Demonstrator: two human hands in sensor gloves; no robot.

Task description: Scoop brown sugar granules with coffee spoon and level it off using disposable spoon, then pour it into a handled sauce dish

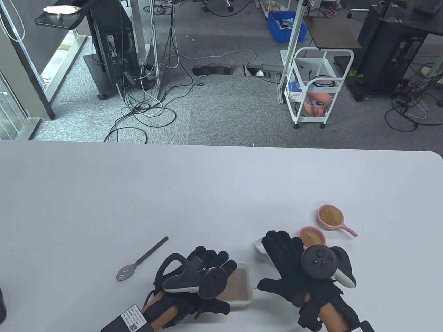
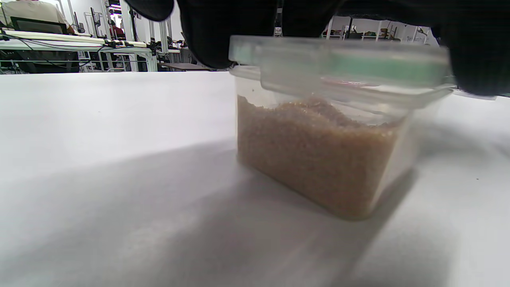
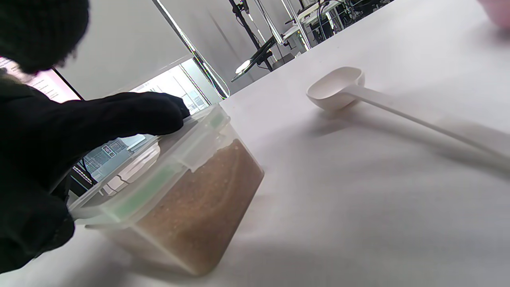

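Observation:
A clear box of brown sugar [image 1: 238,284] [image 2: 318,151] [image 3: 199,207] stands at the table's front edge. Its lid [image 2: 338,59] [image 3: 159,175] sits slightly askew on top. My left hand [image 1: 225,263] is over the box, and its fingers [image 2: 207,40] [image 3: 159,113] and thumb hold the lid by its edges. My right hand [image 1: 280,242] lies flat with its fingers spread, just right of the box. A white long-handled scoop [image 1: 259,245] [image 3: 336,85] lies empty under those fingers. A grey slotted spoon [image 1: 138,261] lies to the left. A pink handled dish [image 1: 330,216] holds sugar.
A second pink dish [image 1: 311,237] with sugar sits beside the right hand, between it and the handled one. The white table [image 1: 207,190] stretches far back and to the left. Beyond its far edge is a floor with cables and carts.

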